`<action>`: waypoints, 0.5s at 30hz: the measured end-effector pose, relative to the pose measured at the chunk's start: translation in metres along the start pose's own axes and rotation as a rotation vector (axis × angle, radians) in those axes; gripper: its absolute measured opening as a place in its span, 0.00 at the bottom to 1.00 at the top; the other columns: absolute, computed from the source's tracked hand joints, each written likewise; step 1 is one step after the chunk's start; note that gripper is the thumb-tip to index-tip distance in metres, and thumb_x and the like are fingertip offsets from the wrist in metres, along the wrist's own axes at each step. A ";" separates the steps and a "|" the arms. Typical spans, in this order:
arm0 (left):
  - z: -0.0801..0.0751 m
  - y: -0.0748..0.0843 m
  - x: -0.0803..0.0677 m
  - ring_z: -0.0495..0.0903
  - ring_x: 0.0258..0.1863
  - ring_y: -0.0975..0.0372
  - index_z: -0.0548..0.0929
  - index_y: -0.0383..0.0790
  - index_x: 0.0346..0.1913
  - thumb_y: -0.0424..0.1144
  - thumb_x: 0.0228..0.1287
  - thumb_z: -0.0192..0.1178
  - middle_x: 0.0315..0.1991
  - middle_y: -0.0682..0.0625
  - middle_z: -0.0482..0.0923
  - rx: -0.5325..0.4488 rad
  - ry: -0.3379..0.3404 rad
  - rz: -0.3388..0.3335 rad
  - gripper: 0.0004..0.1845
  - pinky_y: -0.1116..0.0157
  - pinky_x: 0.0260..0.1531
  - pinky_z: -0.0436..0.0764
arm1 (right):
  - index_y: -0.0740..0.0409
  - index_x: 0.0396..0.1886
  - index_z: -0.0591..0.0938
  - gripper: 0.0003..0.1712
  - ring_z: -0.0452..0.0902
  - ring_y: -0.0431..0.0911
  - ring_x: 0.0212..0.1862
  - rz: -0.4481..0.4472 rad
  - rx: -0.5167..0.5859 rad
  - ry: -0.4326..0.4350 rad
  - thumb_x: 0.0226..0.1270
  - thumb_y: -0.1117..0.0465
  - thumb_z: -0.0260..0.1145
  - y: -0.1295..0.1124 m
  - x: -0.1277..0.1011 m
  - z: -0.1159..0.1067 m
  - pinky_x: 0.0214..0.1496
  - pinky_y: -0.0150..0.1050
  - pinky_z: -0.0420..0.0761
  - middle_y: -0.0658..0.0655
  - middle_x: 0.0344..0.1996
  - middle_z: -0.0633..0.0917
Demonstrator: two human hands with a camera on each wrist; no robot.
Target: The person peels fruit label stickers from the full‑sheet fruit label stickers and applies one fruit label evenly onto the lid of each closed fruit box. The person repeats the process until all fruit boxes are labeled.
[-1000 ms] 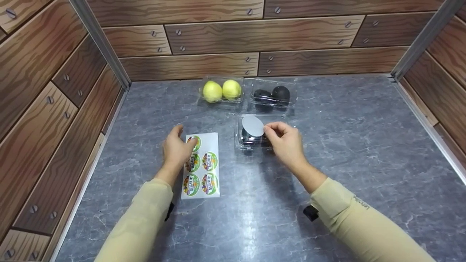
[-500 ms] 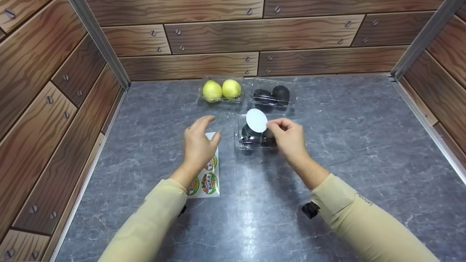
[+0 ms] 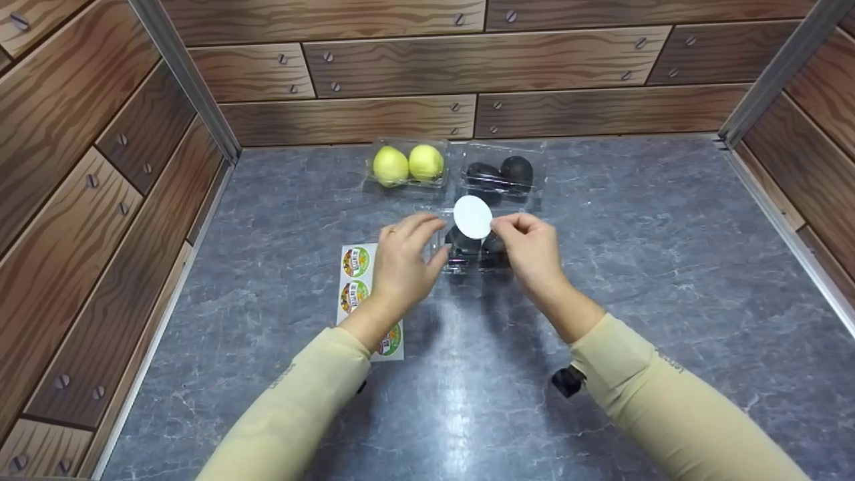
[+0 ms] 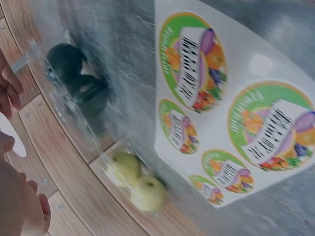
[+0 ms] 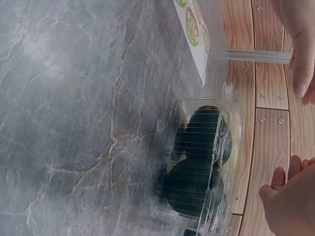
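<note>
My right hand (image 3: 502,228) pinches a white oval sticker (image 3: 473,217) by its edge and holds it, blank side toward me, just above a clear plastic box of dark avocados (image 3: 471,252). My left hand (image 3: 431,242) has its curled fingers on the box's left edge; the left wrist view shows its fingertips (image 4: 11,84) pinching the clear rim. The sticker sheet (image 3: 356,279) with round fruit labels lies on the grey counter left of the box, partly under my left wrist. The same box (image 5: 197,172) lies below my right hand in the right wrist view.
At the back stand a clear box with two yellow-green fruits (image 3: 408,165) and a second box of avocados (image 3: 501,172). Wood-patterned walls (image 3: 100,167) close in the left, back and right. The grey marble counter (image 3: 634,254) stretches to the right and toward me.
My left hand left the sticker sheet and moved right to the avocado box's left edge. The right hand raised the sticker slightly and turned it more upright.
</note>
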State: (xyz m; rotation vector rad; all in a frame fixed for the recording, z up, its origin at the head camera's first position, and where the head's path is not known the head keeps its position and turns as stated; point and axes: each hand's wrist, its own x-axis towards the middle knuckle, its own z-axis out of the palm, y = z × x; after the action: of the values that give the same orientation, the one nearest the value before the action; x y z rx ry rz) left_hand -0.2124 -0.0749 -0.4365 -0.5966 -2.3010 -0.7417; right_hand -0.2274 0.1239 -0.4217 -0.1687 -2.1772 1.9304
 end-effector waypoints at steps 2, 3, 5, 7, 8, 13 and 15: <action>0.003 0.004 0.002 0.85 0.57 0.54 0.89 0.39 0.52 0.38 0.62 0.77 0.55 0.46 0.87 0.004 0.001 0.032 0.17 0.53 0.54 0.80 | 0.69 0.33 0.89 0.07 0.74 0.39 0.33 0.001 0.003 0.004 0.66 0.67 0.71 0.000 0.000 0.001 0.37 0.31 0.74 0.48 0.28 0.86; 0.004 0.006 0.003 0.85 0.57 0.54 0.89 0.39 0.52 0.38 0.62 0.77 0.55 0.47 0.88 0.007 0.002 0.046 0.16 0.53 0.54 0.80 | 0.68 0.32 0.89 0.06 0.74 0.39 0.33 0.002 0.006 0.005 0.66 0.67 0.71 0.000 0.000 0.001 0.37 0.31 0.74 0.47 0.27 0.85; 0.007 0.009 0.004 0.85 0.57 0.54 0.89 0.40 0.51 0.38 0.62 0.76 0.54 0.47 0.88 0.017 0.005 0.068 0.15 0.53 0.53 0.80 | 0.67 0.31 0.89 0.06 0.74 0.39 0.32 0.008 0.017 0.005 0.66 0.67 0.71 0.000 0.000 0.002 0.36 0.31 0.74 0.47 0.26 0.84; 0.009 0.012 0.005 0.85 0.57 0.55 0.89 0.41 0.50 0.38 0.62 0.76 0.54 0.47 0.88 0.025 0.010 0.086 0.15 0.54 0.53 0.80 | 0.67 0.31 0.89 0.06 0.74 0.39 0.32 0.013 0.028 0.005 0.66 0.68 0.71 0.000 0.000 0.002 0.36 0.31 0.74 0.46 0.25 0.84; 0.010 0.013 0.005 0.85 0.57 0.55 0.89 0.41 0.50 0.38 0.62 0.76 0.54 0.48 0.88 0.027 0.013 0.094 0.14 0.54 0.53 0.79 | 0.67 0.31 0.89 0.06 0.74 0.39 0.32 0.014 0.030 0.005 0.66 0.68 0.71 0.000 -0.001 0.003 0.36 0.31 0.74 0.46 0.25 0.84; 0.015 0.016 0.006 0.85 0.56 0.55 0.89 0.42 0.47 0.37 0.60 0.77 0.53 0.48 0.88 0.041 0.038 0.143 0.13 0.54 0.51 0.79 | 0.67 0.30 0.89 0.06 0.75 0.39 0.33 0.019 0.037 0.004 0.66 0.67 0.71 -0.001 -0.001 0.004 0.36 0.31 0.74 0.46 0.26 0.84; 0.016 0.017 0.007 0.85 0.56 0.55 0.89 0.42 0.47 0.36 0.60 0.77 0.53 0.48 0.88 0.049 0.049 0.164 0.13 0.53 0.51 0.79 | 0.66 0.30 0.89 0.06 0.75 0.39 0.34 0.023 0.041 0.001 0.66 0.67 0.71 -0.002 0.000 0.004 0.36 0.31 0.74 0.46 0.27 0.84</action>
State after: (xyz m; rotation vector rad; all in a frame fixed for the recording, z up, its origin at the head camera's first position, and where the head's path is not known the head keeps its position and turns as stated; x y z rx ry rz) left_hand -0.2144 -0.0506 -0.4365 -0.7267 -2.1883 -0.6136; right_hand -0.2279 0.1196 -0.4205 -0.1885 -2.1430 1.9847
